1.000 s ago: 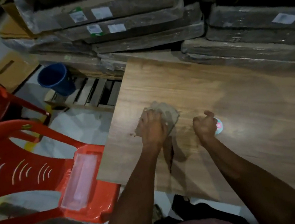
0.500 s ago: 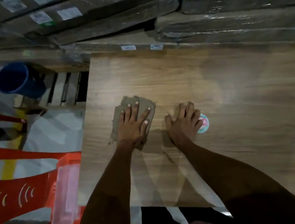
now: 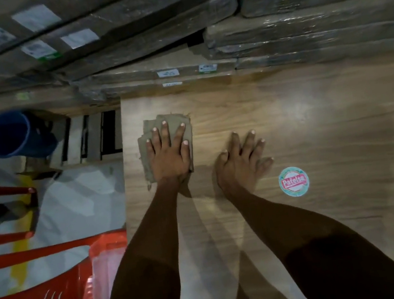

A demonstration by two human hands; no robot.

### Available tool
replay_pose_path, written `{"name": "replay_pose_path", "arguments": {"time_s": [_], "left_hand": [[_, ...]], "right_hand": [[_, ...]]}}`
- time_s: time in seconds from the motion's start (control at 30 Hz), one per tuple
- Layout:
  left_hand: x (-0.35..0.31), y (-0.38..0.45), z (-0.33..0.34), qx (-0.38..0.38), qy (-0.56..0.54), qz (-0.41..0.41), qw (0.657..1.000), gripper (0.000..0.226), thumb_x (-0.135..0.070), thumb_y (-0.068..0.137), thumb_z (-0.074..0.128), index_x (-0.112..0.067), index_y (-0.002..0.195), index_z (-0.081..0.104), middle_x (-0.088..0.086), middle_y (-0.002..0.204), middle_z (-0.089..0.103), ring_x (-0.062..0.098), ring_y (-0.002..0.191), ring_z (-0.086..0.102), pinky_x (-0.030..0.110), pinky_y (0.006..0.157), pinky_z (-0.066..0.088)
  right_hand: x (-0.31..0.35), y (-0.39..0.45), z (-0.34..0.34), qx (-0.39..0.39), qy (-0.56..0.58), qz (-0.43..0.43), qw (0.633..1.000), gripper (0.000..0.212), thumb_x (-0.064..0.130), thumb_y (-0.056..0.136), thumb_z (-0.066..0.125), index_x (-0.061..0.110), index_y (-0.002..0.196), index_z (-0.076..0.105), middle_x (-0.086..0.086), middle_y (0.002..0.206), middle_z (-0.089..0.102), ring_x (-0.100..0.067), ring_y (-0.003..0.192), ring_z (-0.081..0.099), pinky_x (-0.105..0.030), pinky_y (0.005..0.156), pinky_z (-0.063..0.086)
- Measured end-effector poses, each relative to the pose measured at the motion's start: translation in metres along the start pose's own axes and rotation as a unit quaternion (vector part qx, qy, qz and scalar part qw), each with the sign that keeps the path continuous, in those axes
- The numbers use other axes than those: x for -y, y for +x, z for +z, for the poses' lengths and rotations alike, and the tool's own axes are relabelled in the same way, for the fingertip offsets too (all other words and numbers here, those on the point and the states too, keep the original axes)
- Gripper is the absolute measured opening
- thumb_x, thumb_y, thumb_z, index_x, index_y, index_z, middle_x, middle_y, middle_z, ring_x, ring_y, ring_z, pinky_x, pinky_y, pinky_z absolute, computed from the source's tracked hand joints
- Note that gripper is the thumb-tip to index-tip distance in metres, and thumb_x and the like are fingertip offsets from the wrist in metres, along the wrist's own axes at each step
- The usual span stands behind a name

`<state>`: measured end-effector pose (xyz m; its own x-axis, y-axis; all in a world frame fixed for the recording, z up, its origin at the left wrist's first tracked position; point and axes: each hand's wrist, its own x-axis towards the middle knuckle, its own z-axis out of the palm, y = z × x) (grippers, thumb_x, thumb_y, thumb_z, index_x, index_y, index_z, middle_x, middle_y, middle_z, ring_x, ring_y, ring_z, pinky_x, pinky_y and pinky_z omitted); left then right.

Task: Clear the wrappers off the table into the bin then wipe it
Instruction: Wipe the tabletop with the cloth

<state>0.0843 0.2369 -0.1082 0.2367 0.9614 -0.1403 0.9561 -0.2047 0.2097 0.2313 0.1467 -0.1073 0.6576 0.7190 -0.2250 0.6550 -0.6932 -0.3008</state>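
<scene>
Left hand (image 3: 168,154): fingers straight and spread, pressing flat on the cloth (image 3: 165,131). Right hand (image 3: 241,161): fingers extended, palm flat on the bare worktop (image 3: 315,116), holding nothing. The cloth is grey-brown, folded, frayed, near the worktop's left edge. A round sticker (image 3: 294,181) lies just right of the right hand. The blue bin (image 3: 9,135) stands on the floor to the left; wrapped cartons (image 3: 300,22) are stacked behind.

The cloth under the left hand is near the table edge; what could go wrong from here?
1. The cloth lies close to the left edge of the table; a stroke that way may push it off toward the floor.
2. The round sticker beside the right hand may catch the cloth.
3. The left hand only presses flat, so the cloth may bunch.
</scene>
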Motion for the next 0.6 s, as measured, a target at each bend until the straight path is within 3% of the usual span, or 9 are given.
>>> {"name": "replay_pose_path", "arguments": {"time_s": [0.23,0.47,0.53,0.6], "left_hand": [[0.045,0.073,-0.027,-0.014,0.022,-0.05,0.998,0.055,-0.05,0.105,0.017,-0.045,0.159,0.009,0.007,0.171,0.005,0.035,0.157,0.001,0.056,0.126,0.004],[0.01,0.093,-0.021,0.018,0.041,0.099,0.994,0.057,-0.05,0.103,0.017,-0.042,0.159,0.016,0.007,0.17,0.009,0.036,0.156,0.008,0.057,0.124,0.008],[0.014,0.102,-0.022,0.013,0.033,0.102,0.994,0.056,-0.05,0.103,0.02,-0.043,0.159,0.019,0.006,0.17,0.012,0.035,0.156,0.009,0.056,0.125,0.008],[0.029,0.114,-0.026,0.002,0.033,0.054,0.998,0.057,-0.05,0.103,0.021,-0.042,0.159,0.019,0.007,0.17,0.013,0.036,0.156,0.009,0.057,0.124,0.009]], "right_hand": [[0.005,0.004,0.007,-0.023,-0.033,0.027,0.999,0.067,0.045,0.089,0.042,0.037,0.155,0.032,-0.006,0.171,0.013,-0.036,0.157,0.008,-0.073,0.115,0.011],[0.004,0.004,0.007,-0.032,-0.044,0.033,0.998,0.067,0.043,0.089,0.047,0.035,0.154,0.033,-0.007,0.171,0.015,-0.038,0.156,0.01,-0.074,0.114,0.011],[0.005,0.005,0.006,-0.029,-0.047,0.034,0.998,0.067,0.044,0.09,0.045,0.036,0.155,0.031,-0.006,0.172,0.012,-0.037,0.157,0.007,-0.073,0.115,0.01],[0.005,0.005,0.006,-0.028,-0.049,0.035,0.998,0.067,0.045,0.091,0.043,0.037,0.156,0.03,-0.005,0.172,0.011,-0.036,0.157,0.006,-0.072,0.115,0.01]]}}
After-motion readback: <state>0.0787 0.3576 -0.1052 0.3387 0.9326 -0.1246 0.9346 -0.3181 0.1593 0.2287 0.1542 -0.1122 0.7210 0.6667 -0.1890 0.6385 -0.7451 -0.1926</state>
